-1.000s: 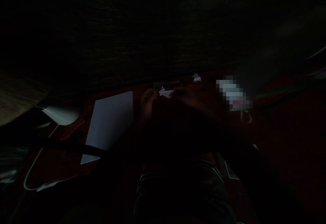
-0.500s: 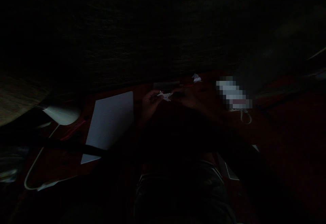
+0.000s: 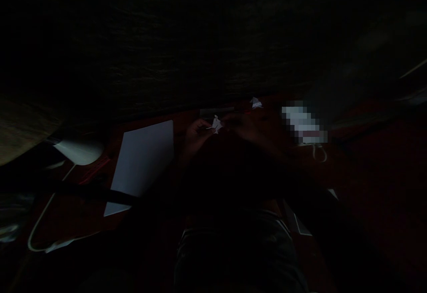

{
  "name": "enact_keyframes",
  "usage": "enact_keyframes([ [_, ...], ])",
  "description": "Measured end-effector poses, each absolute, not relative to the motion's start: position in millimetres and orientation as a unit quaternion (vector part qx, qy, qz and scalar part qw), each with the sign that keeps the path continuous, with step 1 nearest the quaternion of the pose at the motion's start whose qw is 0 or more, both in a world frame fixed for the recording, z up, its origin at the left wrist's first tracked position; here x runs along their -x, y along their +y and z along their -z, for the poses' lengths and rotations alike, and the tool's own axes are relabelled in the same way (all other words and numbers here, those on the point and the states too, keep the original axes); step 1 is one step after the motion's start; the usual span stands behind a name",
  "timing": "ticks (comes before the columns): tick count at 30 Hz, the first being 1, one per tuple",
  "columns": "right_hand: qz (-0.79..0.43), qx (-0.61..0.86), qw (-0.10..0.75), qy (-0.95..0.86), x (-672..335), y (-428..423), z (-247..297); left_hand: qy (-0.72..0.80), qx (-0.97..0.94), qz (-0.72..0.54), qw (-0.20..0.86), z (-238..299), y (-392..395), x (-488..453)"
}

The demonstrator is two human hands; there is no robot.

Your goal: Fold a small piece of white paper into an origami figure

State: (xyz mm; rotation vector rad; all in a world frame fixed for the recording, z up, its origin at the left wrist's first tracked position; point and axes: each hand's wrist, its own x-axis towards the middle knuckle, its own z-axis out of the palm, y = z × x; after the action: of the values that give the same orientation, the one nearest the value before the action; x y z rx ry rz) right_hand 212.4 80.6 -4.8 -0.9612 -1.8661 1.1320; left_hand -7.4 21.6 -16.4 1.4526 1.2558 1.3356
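Two hands holding a small folded paper in near darkness.
Left hand (image 3: pixel 196 134) and right hand (image 3: pixel 242 125) have fingers pinched on the folded paper (image 3: pixel 216 124) above the counter (image 3: pixel 350 168).

The picture is very dim, nearly black across its whole upper half and lower edge. Only pale things catch any light: the flat white rectangular sheet of paper (image 3: pixel 142 162), the small white folded paper piece (image 3: pixel 216 124) and a white curved lamp shade (image 3: pixel 79 151). The dark red tabletop (image 3: pixel 367 159) shows faintly. Shadow swallows the foreground. Edges bend with wide-angle distortion, and detail is grainy and soft.
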Motion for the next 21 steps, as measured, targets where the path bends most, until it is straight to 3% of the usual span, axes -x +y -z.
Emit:
enact_keyframes([
  [8, -0.404, 0.391, 0.344, -0.752, -213, 80, 0, 0.511, -0.586, -0.548, 0.309, 18, 25, 5],
  [15, -0.287, 0.430, 0.239, -0.822, -214, 74, -5, 0.455, -0.767, -0.397, 0.216, 6, 15, -1],
  [21, -0.246, 0.439, 0.233, -0.832, -214, 78, 2, 0.433, -0.797, -0.362, 0.215, 10, 17, -3],
])
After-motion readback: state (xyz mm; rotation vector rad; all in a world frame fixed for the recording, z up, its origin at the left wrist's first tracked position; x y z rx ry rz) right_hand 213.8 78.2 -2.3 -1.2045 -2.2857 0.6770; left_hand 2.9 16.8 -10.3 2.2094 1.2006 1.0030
